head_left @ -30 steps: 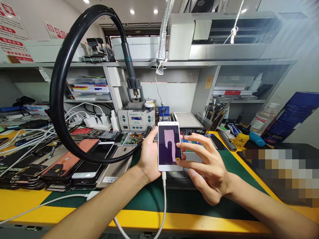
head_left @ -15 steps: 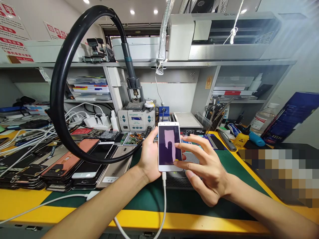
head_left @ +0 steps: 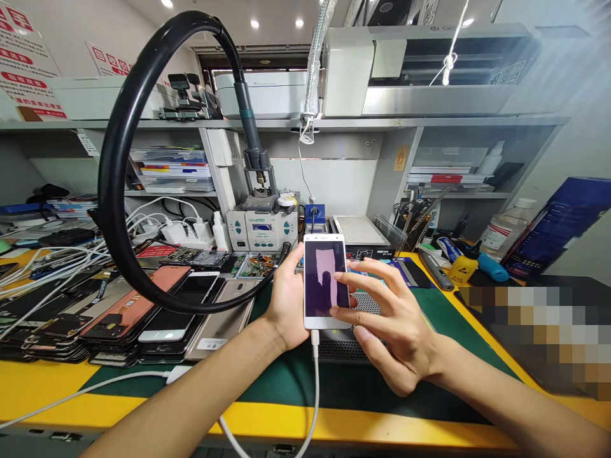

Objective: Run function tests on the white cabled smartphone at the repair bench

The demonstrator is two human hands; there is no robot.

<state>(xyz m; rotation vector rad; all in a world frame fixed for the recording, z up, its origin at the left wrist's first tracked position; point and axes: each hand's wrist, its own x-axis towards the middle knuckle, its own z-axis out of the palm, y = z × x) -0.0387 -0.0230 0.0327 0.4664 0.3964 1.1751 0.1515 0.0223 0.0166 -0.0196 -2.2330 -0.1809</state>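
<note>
A white smartphone [head_left: 327, 321] is held upright in my left hand [head_left: 286, 305], its screen facing me. My left palm wraps the phone's left side; some of those fingers are hidden behind it, with a few tips showing at the right edge. The screen is dark with a pale pink patch down its middle. A white charging cable [head_left: 316, 369] is plugged into the phone's bottom edge. My right hand [head_left: 396, 331] hovers at the screen's right side with fingers spread. Two of its fingertips are at the screen; whether they press it cannot be seen.
Stacked phones and phone parts [head_left: 176, 312] lie at left. A black hose [head_left: 112, 146] arches from a hot-air station [head_left: 262, 229]. A perforated black plate [head_left: 344, 346] rests on the green mat [head_left: 267, 381]. Bottles, including a yellow one [head_left: 463, 267], stand at right.
Both hands and the phone keep almost the same pose. A small yellow spot by the lower right fingertip on the screen no longer shows. The whole view has shifted very slightly.
</note>
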